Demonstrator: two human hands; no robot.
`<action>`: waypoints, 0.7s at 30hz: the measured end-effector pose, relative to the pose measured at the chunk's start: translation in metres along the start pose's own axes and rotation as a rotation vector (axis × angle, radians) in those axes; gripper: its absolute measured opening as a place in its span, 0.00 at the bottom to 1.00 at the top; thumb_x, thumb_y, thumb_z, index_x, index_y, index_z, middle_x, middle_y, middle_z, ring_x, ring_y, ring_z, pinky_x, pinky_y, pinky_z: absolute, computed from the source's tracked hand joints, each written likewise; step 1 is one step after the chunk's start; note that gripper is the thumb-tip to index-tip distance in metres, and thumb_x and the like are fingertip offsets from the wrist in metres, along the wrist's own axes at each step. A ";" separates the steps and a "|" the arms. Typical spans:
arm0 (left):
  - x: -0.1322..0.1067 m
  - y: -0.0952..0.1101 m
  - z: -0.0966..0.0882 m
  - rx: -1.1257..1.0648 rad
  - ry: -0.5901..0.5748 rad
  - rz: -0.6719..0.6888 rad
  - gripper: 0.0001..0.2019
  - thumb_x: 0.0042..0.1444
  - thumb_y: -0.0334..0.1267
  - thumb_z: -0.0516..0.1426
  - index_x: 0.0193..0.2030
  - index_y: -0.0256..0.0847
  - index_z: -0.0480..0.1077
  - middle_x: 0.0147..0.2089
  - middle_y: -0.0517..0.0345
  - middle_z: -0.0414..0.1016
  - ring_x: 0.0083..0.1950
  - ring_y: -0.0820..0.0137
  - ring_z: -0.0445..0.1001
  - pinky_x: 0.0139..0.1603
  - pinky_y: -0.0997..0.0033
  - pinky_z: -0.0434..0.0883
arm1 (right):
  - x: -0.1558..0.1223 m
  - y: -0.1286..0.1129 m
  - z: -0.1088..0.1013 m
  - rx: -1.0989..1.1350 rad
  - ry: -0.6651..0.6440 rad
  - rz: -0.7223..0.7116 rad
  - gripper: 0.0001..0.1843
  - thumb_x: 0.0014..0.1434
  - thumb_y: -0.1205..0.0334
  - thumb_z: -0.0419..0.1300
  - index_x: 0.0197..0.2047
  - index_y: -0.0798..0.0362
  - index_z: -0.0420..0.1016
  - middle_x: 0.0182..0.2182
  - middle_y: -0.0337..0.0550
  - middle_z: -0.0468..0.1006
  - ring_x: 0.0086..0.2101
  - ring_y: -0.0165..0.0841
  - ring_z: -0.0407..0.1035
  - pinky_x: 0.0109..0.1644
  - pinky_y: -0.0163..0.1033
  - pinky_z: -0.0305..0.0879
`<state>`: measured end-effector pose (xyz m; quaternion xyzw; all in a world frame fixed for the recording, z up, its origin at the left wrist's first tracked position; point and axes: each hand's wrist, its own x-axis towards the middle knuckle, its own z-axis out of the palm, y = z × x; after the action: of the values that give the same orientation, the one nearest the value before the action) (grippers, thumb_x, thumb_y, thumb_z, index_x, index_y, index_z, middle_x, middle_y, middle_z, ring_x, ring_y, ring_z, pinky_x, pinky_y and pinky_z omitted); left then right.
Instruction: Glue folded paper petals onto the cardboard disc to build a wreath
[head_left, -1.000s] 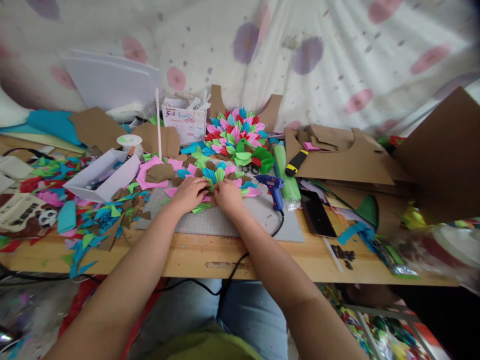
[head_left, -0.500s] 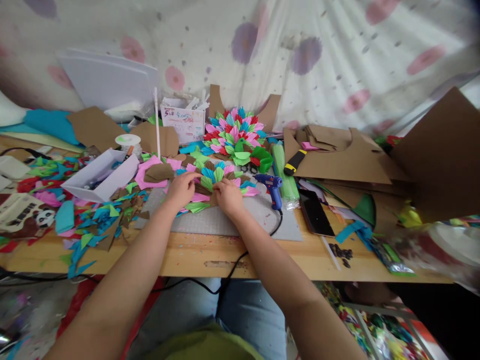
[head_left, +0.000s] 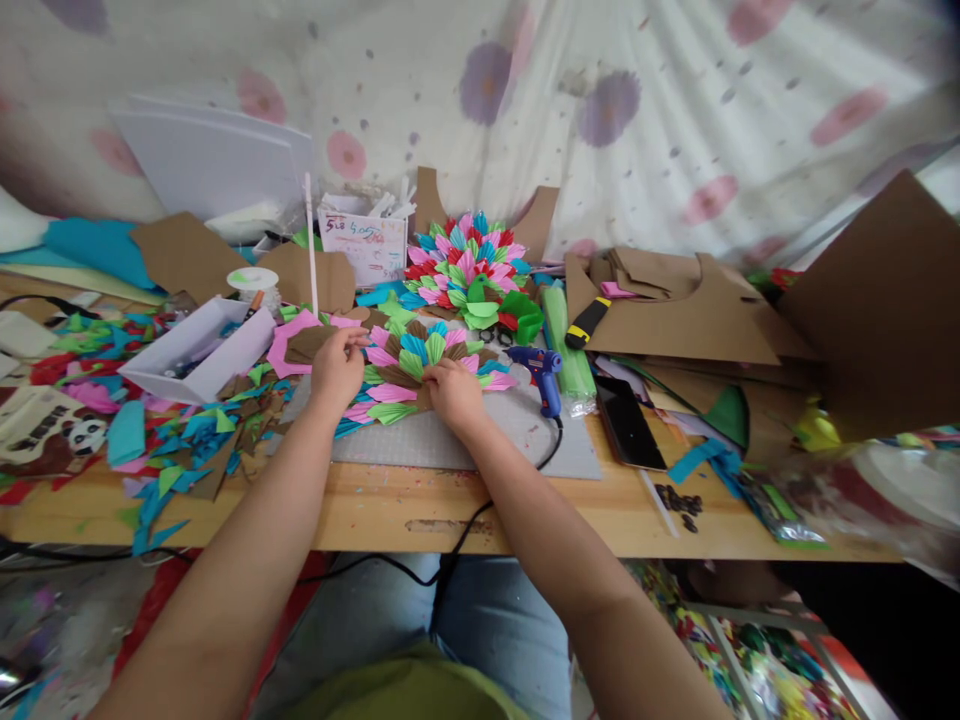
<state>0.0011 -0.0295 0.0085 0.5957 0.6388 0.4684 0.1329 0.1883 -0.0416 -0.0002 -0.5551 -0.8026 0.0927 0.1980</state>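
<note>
A fan of folded paper petals [head_left: 420,360] in pink, green, blue and brown lies on a grey cutting mat [head_left: 465,440]. My right hand [head_left: 452,393] presses on its lower middle, fingers curled down onto the petals. My left hand [head_left: 337,365] is at the fan's left edge, fingers bent toward a brown paper piece [head_left: 315,342] on a pink sheet; what its fingertips pinch is hidden. A second, finished petal flower [head_left: 471,268] stands behind the fan.
A blue glue gun [head_left: 546,376] lies right of the fan, its black cord running off the table's front edge. A white tray [head_left: 196,350], paper scraps [head_left: 165,440], a phone [head_left: 627,424], a yellow-handled knife [head_left: 587,324] and cardboard sheets [head_left: 690,310] crowd the table.
My left hand has moved left, from the fan's middle to its left edge by the brown piece. More of the petals show now. My right hand has stayed put.
</note>
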 end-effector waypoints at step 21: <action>0.028 0.008 -0.030 -0.516 -0.137 -0.532 0.12 0.38 0.39 0.63 0.32 0.40 0.73 0.36 0.56 0.76 0.42 0.68 0.74 0.48 0.64 0.69 | -0.010 0.035 -0.036 0.195 -0.015 0.247 0.14 0.51 0.70 0.53 0.34 0.50 0.79 0.35 0.41 0.78 0.36 0.33 0.70 0.40 0.35 0.62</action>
<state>-0.0223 -0.0191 0.0412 0.3858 0.6217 0.5223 0.4381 0.2367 -0.0411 0.0174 -0.6269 -0.7169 0.1979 0.2321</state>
